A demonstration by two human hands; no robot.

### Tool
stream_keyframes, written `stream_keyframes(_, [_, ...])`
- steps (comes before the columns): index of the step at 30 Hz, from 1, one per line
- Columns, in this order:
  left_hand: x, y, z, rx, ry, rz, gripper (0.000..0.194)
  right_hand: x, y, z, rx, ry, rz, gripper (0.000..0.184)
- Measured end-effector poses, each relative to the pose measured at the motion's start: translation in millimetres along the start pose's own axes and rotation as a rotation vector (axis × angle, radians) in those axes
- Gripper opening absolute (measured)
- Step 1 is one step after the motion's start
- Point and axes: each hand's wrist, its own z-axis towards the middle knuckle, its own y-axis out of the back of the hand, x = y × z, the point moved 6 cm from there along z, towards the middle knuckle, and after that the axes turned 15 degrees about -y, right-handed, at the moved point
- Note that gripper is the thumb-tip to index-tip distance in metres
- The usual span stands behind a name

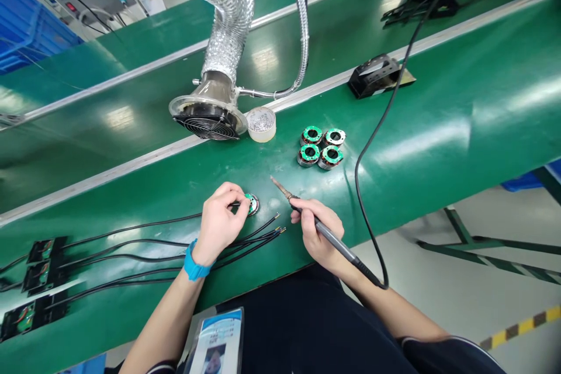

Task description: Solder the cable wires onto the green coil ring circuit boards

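My left hand (222, 216), with a blue wristband (196, 262), is closed in a pinch at a motor stator with a green circuit board (253, 204). A black cable (162, 222) runs from the left into those fingers; the wire ends are hidden by them. My right hand (319, 228) grips a soldering iron (335, 239) like a pen. Its tip points up and left, a short way right of the stator and apart from it. Below my left hand lie several black cables (256, 239) with stripped ends. Several more stators (321, 148) stand grouped behind the iron.
A fume extractor (208, 117) on a silver duct hangs at the back, beside a round tub (262, 125) of silvery bits. A black iron stand (379, 76) sits back right. The iron's cord (372, 146) loops at right. Black housings (41, 269) lie left on the green bench (438, 146).
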Motion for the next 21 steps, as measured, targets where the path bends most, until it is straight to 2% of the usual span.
stream_keyframes(5, [-1,0.0,-1,0.012,-0.036,0.019,0.022,-8,28,18,-0.116,0.220,-0.291,0.037])
stream_keyframes(10, [0,-0.5,-10,0.002,-0.150,0.094,0.024,-23,59,51,-0.239,0.227,-0.519,0.036])
stream_keyframes(13, [8,-6.6,-20,-0.021,-0.189,0.169,0.023,-20,77,76,-0.270,0.322,-0.612,0.033])
stream_keyframes(16, [17,-16.9,-30,0.010,-0.196,0.312,0.050,-12,95,102,-0.330,0.431,-0.670,0.030])
stream_keyframes(19, [26,-20.7,-28,0.081,-0.224,0.430,0.038,-11,103,119,-0.386,0.475,-0.668,0.027])
stream_keyframes(21, [38,-12.4,-14,0.115,-0.221,0.485,0.033,-18,101,123,-0.390,0.465,-0.628,0.026])
